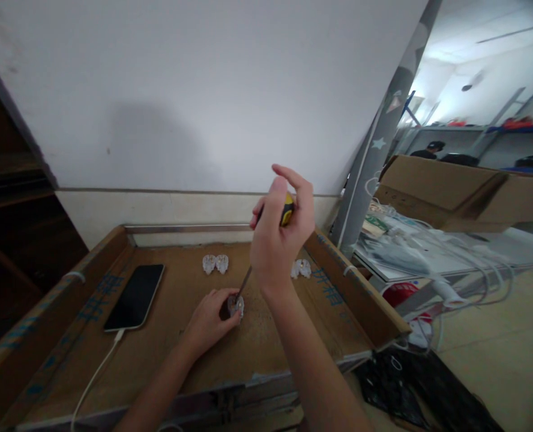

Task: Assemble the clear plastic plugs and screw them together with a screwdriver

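My right hand [284,234] is wrapped round the yellow and black handle of a screwdriver [245,282], its index finger loosely raised. The shaft slants down to the left, its tip at a small clear plastic piece [236,306] on the cardboard. Thumb and fingers of my left hand [215,315] pinch that piece from the left and steady it on the surface. Just beyond lies a pair of similar clear pieces [215,263]. More clear pieces [301,268] lie to the right, partly hidden behind my right wrist.
A phone [135,297] with a white cable [96,375] lies on the left. Raised cardboard edges [361,297] border the cardboard-lined work surface [176,336], with a white wall [248,90] behind. At right, a side table holds an open carton [437,192] and tangled white cables [473,273]. People sit farther back.
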Demonstrator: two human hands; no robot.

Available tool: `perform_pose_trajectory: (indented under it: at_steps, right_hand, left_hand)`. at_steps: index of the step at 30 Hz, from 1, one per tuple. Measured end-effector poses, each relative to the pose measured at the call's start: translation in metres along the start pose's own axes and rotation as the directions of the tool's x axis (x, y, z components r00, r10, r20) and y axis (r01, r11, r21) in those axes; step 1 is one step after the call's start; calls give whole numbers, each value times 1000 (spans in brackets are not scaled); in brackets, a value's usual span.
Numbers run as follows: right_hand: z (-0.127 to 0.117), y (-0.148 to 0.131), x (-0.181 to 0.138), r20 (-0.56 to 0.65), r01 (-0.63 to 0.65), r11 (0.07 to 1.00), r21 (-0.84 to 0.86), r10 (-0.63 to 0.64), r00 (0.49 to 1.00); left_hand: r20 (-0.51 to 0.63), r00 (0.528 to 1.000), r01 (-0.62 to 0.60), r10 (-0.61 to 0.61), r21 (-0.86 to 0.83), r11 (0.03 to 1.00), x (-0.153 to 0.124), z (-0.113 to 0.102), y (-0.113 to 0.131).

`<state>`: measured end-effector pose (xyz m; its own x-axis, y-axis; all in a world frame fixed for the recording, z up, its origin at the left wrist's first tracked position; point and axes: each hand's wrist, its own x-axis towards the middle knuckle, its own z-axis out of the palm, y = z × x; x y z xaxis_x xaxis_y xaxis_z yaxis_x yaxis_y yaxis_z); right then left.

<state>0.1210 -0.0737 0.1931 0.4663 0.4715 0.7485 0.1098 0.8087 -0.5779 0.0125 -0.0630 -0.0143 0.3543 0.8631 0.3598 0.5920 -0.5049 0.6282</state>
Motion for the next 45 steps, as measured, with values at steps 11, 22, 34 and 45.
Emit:
perform_pose_trajectory:
  at_steps: [11,22,34,45]
  right_hand:
    - [1,1,21,522,-255,946,203,116,845]
    - [14,-5,-9,-12,129,991,-31,-129,992]
    - [-3,0,16,407,-38,995,97,-5,913]
    - [4,-9,9,374,-343,927,154,267,888]
  left_hand:
    - [29,998,47,-47,-3,999,0,-3,5]
    - [53,998,33,-30,-46,998,3,-3,3]
    - [1,999,37,-37,-1,999,0,-3,5]
    - [-2,1000,31,-31,0,1000,0,-2,3]
